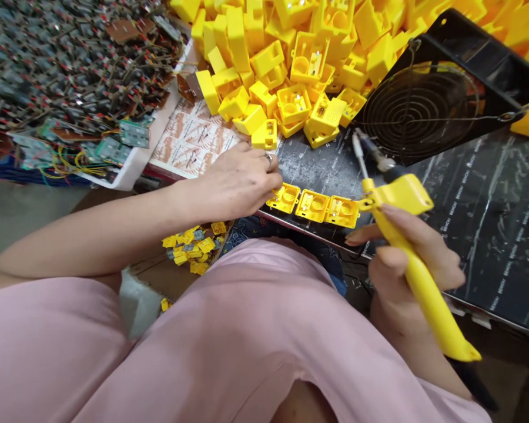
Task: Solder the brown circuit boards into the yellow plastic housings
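Yellow plastic housings [317,207], three open square boxes, stand side by side in a touching row on a black bench mat [494,235] printed with repeated white lettering, just below the centre of the frame. Left hand [233,185], reaching in from the left and wearing a metal ring [269,160], lies at the row's left end; its fingers [274,183] are drawn close and curled over the first housing, though whether they grip it is hidden. Right hand [417,264], at lower right, has its fingers [417,229] closed round a yellow-handled tool [427,294], whose front end touches the row's right end. Upper centre: a heap of yellow housings [282,59], beside a printed paper sheet [189,138]. Upper right: a wire fan guard [418,111] in a black frame. Upper left: a pile of small electronic parts [62,76] and green circuit boards [110,150] with yellow wires. Below the left forearm lie small yellow pieces [191,247]. Pink clothing [180,346] fills the bottom of the frame.
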Motion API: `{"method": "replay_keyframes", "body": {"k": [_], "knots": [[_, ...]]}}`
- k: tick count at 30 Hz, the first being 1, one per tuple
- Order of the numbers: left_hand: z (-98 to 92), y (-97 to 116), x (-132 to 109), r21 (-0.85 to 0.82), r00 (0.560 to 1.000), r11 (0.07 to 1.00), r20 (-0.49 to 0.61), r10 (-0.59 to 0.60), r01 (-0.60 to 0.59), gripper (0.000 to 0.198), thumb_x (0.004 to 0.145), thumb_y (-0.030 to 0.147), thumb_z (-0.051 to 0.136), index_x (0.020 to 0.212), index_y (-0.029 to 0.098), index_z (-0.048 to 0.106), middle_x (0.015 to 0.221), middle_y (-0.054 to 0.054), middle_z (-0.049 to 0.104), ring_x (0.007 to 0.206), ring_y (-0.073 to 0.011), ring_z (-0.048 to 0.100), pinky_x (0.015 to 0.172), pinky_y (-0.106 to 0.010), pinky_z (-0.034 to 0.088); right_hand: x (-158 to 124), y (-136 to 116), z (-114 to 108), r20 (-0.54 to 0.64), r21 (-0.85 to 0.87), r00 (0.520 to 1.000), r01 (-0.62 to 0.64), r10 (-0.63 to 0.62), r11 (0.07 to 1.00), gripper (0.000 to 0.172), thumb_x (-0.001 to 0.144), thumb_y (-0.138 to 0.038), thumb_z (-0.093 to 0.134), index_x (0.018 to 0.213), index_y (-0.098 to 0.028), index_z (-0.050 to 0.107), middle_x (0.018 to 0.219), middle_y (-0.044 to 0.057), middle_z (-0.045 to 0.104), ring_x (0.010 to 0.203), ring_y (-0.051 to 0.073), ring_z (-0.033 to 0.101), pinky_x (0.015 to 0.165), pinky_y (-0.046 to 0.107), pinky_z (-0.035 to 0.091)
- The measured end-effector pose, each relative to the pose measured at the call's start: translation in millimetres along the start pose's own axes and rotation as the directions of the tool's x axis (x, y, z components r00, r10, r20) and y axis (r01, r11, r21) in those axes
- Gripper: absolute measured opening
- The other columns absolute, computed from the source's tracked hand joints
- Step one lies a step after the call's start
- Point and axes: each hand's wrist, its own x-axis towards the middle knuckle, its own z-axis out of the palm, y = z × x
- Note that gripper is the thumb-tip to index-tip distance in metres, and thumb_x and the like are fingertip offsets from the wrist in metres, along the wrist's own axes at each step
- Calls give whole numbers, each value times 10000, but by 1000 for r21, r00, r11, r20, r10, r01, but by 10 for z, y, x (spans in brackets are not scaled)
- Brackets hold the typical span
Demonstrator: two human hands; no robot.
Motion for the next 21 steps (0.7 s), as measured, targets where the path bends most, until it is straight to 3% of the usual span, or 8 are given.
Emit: {"method": "replay_keyframes", "body": {"k": [2,4,9,12,16,19,21], "knots": [[11,33,17,44,1000,999,21,2,-3,226,926,187,508,851,190,720,885,-96,698,913,-266,662,775,-380,476,64,0,101,-3,-7,996,84,-84,996,239,986,-360,682,1210,-287,721,877,-7,783,718,177,761,684,298,621],[28,36,6,45,999,998,11,32,-32,262,948,175,466,870,183,717,912,-104,712,918,-263,665,765,-372,482,141,-20,217,69,-55,988,141,-137,988,267,954,-263,720,1220,-281,701,985,13,798,822,184,776,764,288,627],[182,-17,-149,-90,986,996,-164,10,-25,334,1010,221,402,969,150,725,977,-118,751,886,-244,690,787,-356,520,304,-54,515,193,-182,943,308,-273,934,256,1005,-215,635,1260,-243,641,1039,20,795,829,140,759,810,229,588],[325,-20,-229,-119,968,993,-247,-35,5,366,1033,259,387,974,156,733,883,-92,761,826,-230,703,793,-351,525,340,-17,706,217,-206,924,358,-314,911,133,1013,-275,631,1132,-225,666,989,40,782,870,169,747,967,324,572],[426,-2,-245,-150,958,989,-280,-61,19,361,1023,280,412,984,164,751,858,-81,772,820,-223,712,823,-362,523,339,21,906,365,-280,888,392,-280,876,198,1034,-345,595,1190,-238,655,1038,68,768,904,173,725,1105,433,500],[415,-6,-218,-181,965,983,-250,-84,39,330,991,289,450,985,176,761,828,-59,771,781,-211,700,831,-364,513,345,4,871,349,-280,903,357,-252,891,224,1027,-360,612,1217,-249,657,1097,64,772,926,175,734,1125,453,490],[392,-15,-196,-215,970,975,-220,-105,57,300,963,294,484,958,186,764,814,-47,774,753,-202,692,822,-360,504,339,-31,697,295,-229,921,326,-254,917,242,988,-382,678,1197,-261,675,1014,37,783,893,182,745,1038,399,548]]}}
